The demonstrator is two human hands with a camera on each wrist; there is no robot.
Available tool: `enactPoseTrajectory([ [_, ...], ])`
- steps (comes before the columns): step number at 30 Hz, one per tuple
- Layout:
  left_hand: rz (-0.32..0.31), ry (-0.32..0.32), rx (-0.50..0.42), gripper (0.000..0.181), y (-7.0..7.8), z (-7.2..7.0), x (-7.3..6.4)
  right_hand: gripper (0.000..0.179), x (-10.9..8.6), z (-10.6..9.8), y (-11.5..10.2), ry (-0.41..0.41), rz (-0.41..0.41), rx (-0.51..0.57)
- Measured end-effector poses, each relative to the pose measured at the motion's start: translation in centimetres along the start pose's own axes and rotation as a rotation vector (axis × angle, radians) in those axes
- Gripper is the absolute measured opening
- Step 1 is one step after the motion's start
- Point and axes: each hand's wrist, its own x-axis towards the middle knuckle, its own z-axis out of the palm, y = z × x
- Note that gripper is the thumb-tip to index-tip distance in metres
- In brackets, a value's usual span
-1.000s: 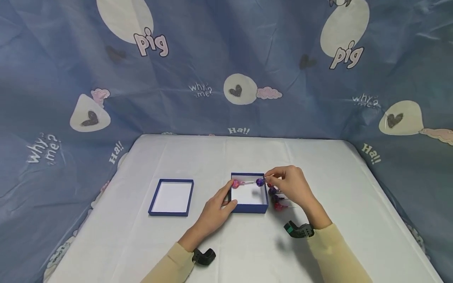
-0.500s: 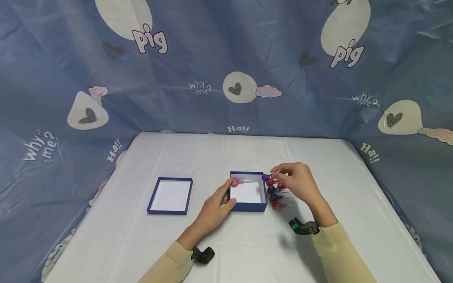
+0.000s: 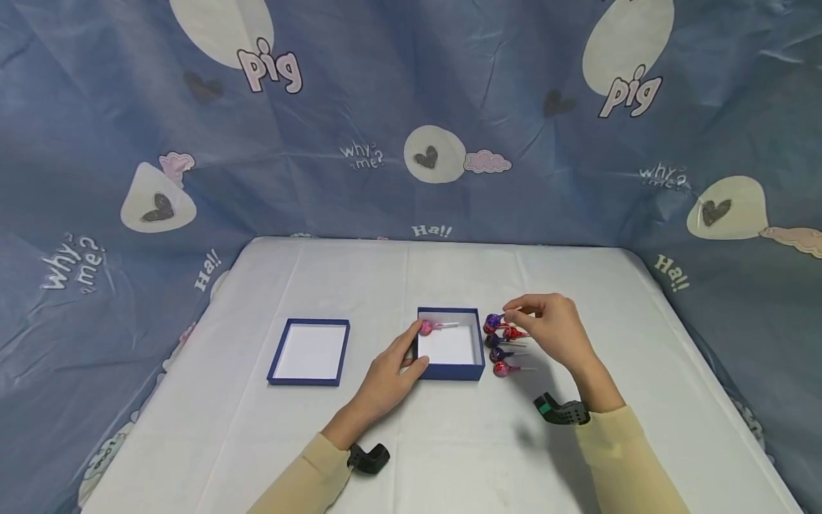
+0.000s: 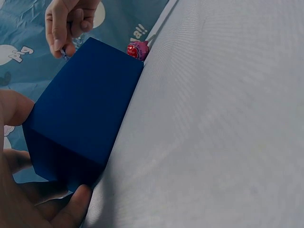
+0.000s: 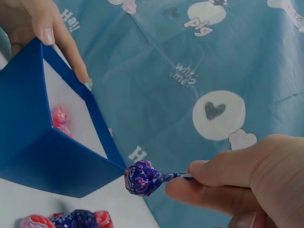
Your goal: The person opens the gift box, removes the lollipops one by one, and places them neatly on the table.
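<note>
Between thumb and forefinger, my right hand [image 3: 551, 325] pinches a purple-wrapped lollipop [image 5: 142, 178] by its stick. In the head view it is just right of the blue box [image 3: 449, 372], over other lollipops on the table. My left hand [image 3: 393, 373] grips the box at its left side, thumb near the front corner and fingers along the left wall. The box stands without its lid, white inside. One pink lollipop [image 3: 427, 328] lies inside it near the back, its stick pointing right. The left wrist view shows the box's blue outer walls [image 4: 90, 95] between thumb and fingers.
Several lollipops lie in a column right of the box, including a pink one [image 3: 501, 369], a dark one [image 3: 497, 355] and a red one [image 3: 511, 333]. The blue-rimmed lid [image 3: 310, 351] lies white side up at left on the white tablecloth [image 3: 257, 442]. A patterned blue curtain [image 3: 321, 193] hangs behind.
My right hand has moved right with the purple lollipop, from over the box's back right corner to beyond its right wall. My left hand keeps its grip on the box.
</note>
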Motion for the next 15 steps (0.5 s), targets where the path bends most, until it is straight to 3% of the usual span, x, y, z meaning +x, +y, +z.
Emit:
enactPoseTrajectory([
  [15, -0.007, 0.004, 0.016, 0.067, 0.1, -0.1, 0.0, 0.011, -1.1, -0.6, 1.7, 0.01, 0.032, -0.024],
])
